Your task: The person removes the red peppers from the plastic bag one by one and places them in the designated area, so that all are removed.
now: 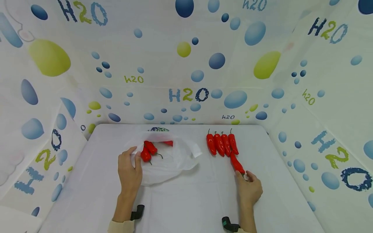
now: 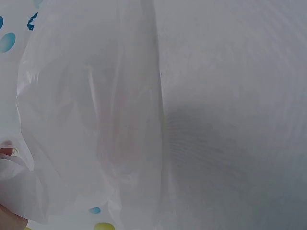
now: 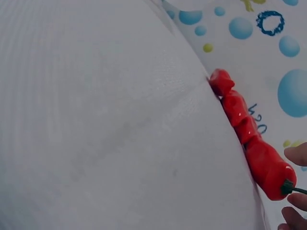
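My left hand (image 1: pixel 129 170) grips the near left rim of a thin white plastic bag (image 1: pixel 170 173), which lies with its mouth spread toward me. Inside the mouth are red chili peppers (image 1: pixel 150 148) with green stems, and part of another shows under the bag's upper fold. In the left wrist view the bag (image 2: pixel 72 120) fills much of the left side, the fingers (image 2: pixel 10 221) just at the edge. My right hand (image 1: pixel 250 189) holds a red chili pepper (image 1: pixel 237 164) at its stem end; its far tip meets the row of peppers. In the right wrist view the green stem (image 3: pixel 287 187) lies between thumb and fingers.
Several red chili peppers (image 1: pixel 222 144) stand side by side in a row at the back right, stems pointing away. A white cloth covers the table (image 1: pixel 186 207). Behind and beside it hang white sheets (image 1: pixel 163 58) printed with blue and green drops.
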### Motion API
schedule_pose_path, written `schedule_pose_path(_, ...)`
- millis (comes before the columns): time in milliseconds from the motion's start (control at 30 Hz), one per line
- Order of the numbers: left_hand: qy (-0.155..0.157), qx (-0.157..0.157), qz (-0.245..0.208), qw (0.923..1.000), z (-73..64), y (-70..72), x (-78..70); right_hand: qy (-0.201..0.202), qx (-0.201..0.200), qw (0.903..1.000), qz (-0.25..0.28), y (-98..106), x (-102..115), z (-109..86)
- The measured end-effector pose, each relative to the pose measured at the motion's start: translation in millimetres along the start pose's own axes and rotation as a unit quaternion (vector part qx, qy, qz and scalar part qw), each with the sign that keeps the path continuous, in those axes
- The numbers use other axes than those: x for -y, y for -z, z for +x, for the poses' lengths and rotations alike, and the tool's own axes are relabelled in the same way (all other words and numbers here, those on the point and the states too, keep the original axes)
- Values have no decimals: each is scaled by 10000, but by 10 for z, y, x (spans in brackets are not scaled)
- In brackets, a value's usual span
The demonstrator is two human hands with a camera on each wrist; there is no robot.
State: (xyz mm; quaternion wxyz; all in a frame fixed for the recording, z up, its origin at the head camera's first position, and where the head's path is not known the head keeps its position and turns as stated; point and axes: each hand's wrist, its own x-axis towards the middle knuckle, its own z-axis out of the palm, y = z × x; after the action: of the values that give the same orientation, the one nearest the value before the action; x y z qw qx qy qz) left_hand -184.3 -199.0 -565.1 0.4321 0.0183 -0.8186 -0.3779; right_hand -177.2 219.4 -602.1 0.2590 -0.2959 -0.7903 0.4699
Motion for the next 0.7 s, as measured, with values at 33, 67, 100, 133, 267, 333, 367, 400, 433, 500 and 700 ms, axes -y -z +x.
schedule_pose_path(33, 2, 4, 3, 10000, 1, -1, 0, 4, -26, 10000, 5, 0, 12, -2)
schedule_pose_path(67, 6, 5, 1, 10000, 2, -1, -2, -4, -49, 10000, 10, 1, 24, -5)
schedule_pose_path(100, 9, 7, 0, 10000, 1, -1, -2, -16, -69, 10000, 19, 3, 39, -11)
schedule_pose_path(133, 12, 10, -2, 10000, 2, 0, -5, -30, -93, 9999, 50, 2, 56, -17)
schedule_pose_path(267, 2, -5, -37, 10000, 8, 5, -12, -18, -78, 9998, 162, 9, 116, -50)
schedule_pose_path(333, -15, -26, -33, 10000, 14, 7, -13, 43, -56, 9997, 216, 15, 142, -67)
schedule_pose_path(367, -32, -34, -48, 10000, 17, 7, -13, 70, -44, 9997, 235, 17, 157, -75)
schedule_pose_path(400, -48, -42, -50, 10000, 19, 6, -11, 116, -33, 9996, 269, 22, 173, -82)
schedule_pose_path(433, -65, -60, -53, 9999, 21, 6, -11, 141, -29, 9995, 284, 24, 190, -90)
schedule_pose_path(500, -88, -82, -34, 9999, 20, 7, -10, 182, -33, 9993, 338, 30, 226, -101)
schedule_pose_path(700, -50, -51, -41, 10000, 6, 20, -14, 466, -12, 9971, 606, 27, 332, -127)
